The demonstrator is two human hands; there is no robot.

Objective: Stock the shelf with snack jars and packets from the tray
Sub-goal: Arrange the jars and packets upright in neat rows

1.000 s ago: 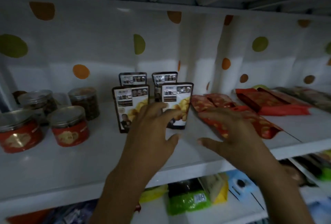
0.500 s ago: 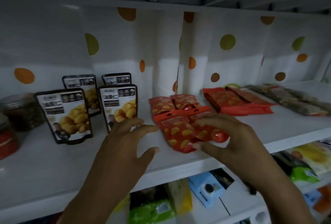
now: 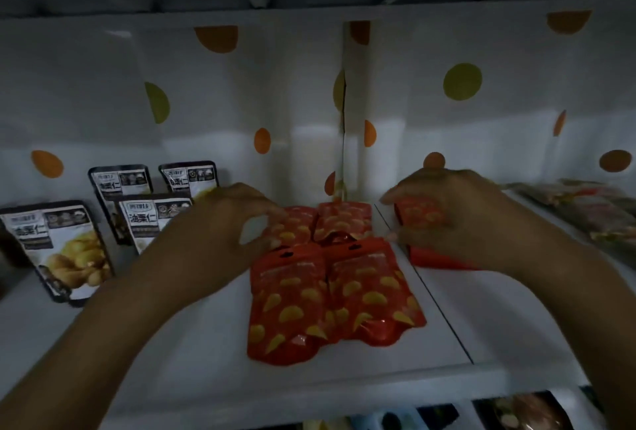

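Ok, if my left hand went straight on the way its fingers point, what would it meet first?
Most likely the rear-left red packet: the left hand points its fingers rightward at that packet's left edge. They may already touch it; the blur hides the depth.

Red packets (image 3: 330,295) — yellow-spotted; backdrop (image 3: 103,102) white, dotted

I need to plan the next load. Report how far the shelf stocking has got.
Done: four chestnut packets stand at left and four red packets lie mid-shelf. In hand: the right hand grips another red pack beside them; the left hand is at the rear-left red packet, its grip blurred. Left: the tray is out of view, so what remains cannot be told.
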